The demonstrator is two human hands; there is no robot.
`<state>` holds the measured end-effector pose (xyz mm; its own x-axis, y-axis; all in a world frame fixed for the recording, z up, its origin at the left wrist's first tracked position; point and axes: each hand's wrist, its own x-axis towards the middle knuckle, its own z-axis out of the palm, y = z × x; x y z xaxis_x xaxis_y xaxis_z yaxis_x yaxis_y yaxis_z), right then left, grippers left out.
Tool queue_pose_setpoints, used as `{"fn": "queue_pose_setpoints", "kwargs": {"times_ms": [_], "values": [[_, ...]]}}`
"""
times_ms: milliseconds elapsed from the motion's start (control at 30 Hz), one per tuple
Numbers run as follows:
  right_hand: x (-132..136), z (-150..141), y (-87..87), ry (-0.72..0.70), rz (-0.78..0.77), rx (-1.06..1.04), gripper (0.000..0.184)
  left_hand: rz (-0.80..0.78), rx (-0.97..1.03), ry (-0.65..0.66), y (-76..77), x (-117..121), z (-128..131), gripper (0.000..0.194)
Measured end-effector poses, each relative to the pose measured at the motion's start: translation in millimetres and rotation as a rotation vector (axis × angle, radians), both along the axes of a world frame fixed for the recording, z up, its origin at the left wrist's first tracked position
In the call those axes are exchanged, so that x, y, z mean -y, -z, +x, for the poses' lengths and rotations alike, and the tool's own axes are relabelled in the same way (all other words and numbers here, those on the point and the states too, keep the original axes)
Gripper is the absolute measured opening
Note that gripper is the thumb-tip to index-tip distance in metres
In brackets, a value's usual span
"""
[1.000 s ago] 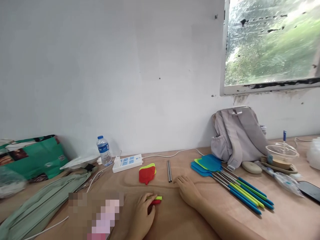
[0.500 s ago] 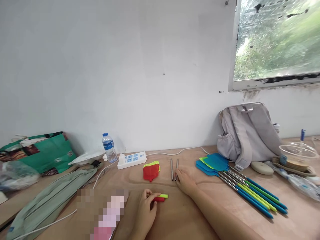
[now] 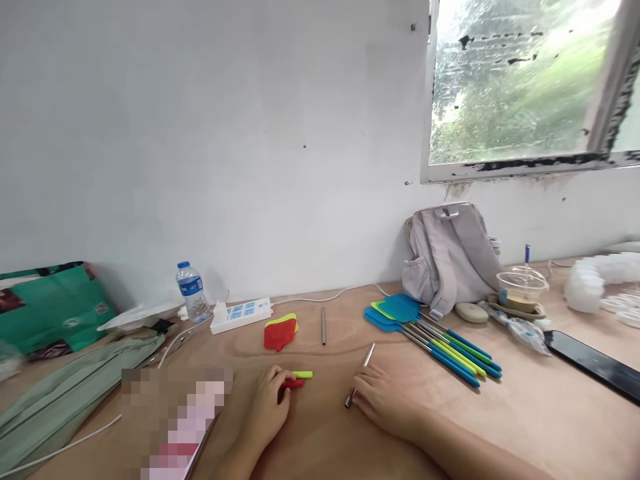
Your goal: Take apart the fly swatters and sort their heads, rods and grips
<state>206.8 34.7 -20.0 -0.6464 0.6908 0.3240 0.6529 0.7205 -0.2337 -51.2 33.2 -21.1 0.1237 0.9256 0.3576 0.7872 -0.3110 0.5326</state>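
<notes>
My left hand (image 3: 267,407) is closed on a short red handle (image 3: 294,384), with its fingers covering the far end. A yellow-green handle (image 3: 303,375) lies just beyond the red one, partly behind the fingertips. My right hand (image 3: 383,399) grips a slim metal rod (image 3: 369,355), whose two ends stick out past the fingers low over the table. Farther back a second metal rod (image 3: 323,327) lies on the table, pointing at the wall. To its left is a red fly swatter head (image 3: 280,335) on top of a yellow-green one.
Several assembled fly swatters (image 3: 440,343) lie at the right, before a grey backpack (image 3: 447,257). A power strip (image 3: 241,315) and water bottle (image 3: 193,293) stand at the back left. Farther right are a plastic cup (image 3: 521,290) and a phone (image 3: 595,363).
My right hand has picked up one of the two metal rods and drawn it toward me. My left hand stays at the handles. The view has turned to the right.
</notes>
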Motion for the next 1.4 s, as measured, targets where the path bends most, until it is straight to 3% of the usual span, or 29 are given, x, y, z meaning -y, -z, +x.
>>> {"fn": "queue_pose_setpoints", "kwargs": {"times_ms": [200,333,500,600,733,1000,1400], "values": [[5.7,26.7,-9.3,-0.070,-0.022,-0.021,0.023,-0.039,-0.091,0.175,-8.4,7.9,5.5,0.024],[-3.6,30.6,-11.6,-0.075,-0.080,-0.047,0.018,-0.042,-0.144,0.317,-9.0,16.9,29.0,0.025],[-9.4,31.9,-6.2,-0.101,-0.137,-0.080,0.014,-0.003,-0.140,0.332,0.1,17.0,80.1,0.020],[-10.7,33.5,-4.7,-0.041,-0.138,-0.079,0.017,0.016,-0.148,0.283,3.6,13.5,96.2,0.025],[-9.2,34.9,-5.8,0.034,-0.149,-0.095,0.020,0.019,-0.098,0.276,1.7,13.7,92.1,0.030],[-6.7,36.9,-9.7,0.054,-0.189,-0.177,0.021,-0.056,0.060,0.316,-10.2,20.8,81.9,0.031],[-11.1,44.0,-11.0,-0.014,-0.101,-0.146,0.019,0.074,-0.013,0.379,-9.9,14.5,69.5,0.032]]}}
